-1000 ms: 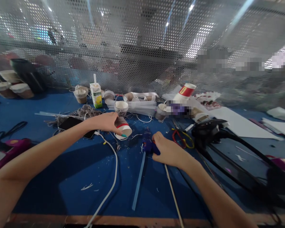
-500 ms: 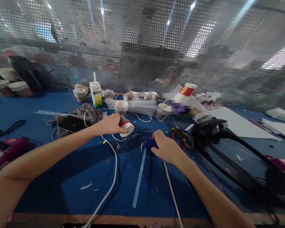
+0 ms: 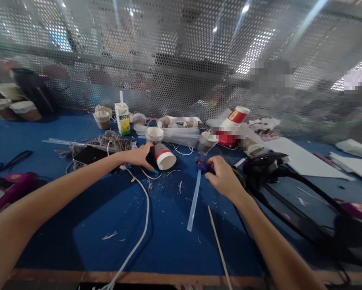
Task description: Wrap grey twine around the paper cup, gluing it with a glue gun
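My left hand [image 3: 141, 156] has its thumb and fingers spread and holds nothing. Just to its right, a paper cup [image 3: 165, 158] wrapped in grey-brown cord lies on its side, its white and red end facing me. My right hand [image 3: 224, 175] is closed around the handle of a blue hot glue gun [image 3: 202, 164]. A long translucent glue stick [image 3: 194, 203] juts from the gun toward me. Behind the fallen cup stands a small cord-wrapped cup with a handle [image 3: 154, 133].
A phone [image 3: 90, 155] and grey-brown yarn [image 3: 112, 141] lie at left, near a drink carton [image 3: 122, 119]. A white cable [image 3: 146, 217] and thin stick [image 3: 218, 245] run toward the front edge. At right sits a black frame-like object [image 3: 298, 209]; perforated metal [image 3: 181, 76] rises behind.
My left hand has let go of the wrapped cup, which now lies a little farther right. My right hand has lifted the glue gun and moved it right and away from me.
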{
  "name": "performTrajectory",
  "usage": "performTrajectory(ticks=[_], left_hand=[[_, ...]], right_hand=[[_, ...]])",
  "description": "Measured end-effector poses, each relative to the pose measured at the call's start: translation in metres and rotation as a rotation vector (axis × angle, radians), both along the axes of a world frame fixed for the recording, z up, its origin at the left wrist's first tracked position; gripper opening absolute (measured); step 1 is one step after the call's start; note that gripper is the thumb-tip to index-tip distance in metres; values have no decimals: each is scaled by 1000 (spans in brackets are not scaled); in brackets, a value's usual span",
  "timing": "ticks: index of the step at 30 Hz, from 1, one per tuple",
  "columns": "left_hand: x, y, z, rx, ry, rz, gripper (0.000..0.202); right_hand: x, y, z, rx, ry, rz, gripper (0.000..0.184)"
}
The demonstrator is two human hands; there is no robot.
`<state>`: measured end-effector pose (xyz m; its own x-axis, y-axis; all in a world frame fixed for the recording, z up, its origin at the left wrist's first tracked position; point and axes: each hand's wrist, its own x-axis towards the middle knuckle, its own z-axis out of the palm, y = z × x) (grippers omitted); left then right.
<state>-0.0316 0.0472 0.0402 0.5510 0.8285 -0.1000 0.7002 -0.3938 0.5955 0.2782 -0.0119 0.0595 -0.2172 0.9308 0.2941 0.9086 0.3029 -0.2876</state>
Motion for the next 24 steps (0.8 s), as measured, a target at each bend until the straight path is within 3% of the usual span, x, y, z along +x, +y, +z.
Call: performTrajectory(ticks=[4, 7, 13, 15, 19, 24], left_hand=[[-4, -1, 18, -32, 163, 54, 101], [1, -9, 30, -11, 156, 163, 104], [47, -33, 43, 248, 114, 333, 93], [65, -34, 47, 347, 171, 313, 89], [91, -21, 54, 296, 246, 276, 87], [89, -7, 50, 169, 217, 236, 59]], right_hand=[[0, 1, -1, -11, 51, -13, 19], [-2, 0, 0, -17, 102, -21, 19], [0, 1, 1, -30, 231, -45, 16], [0, 1, 1, -49, 283, -53, 16], [0, 3, -2, -101, 400, -62, 16], [-2, 5, -7, -162, 602, -71, 20]])
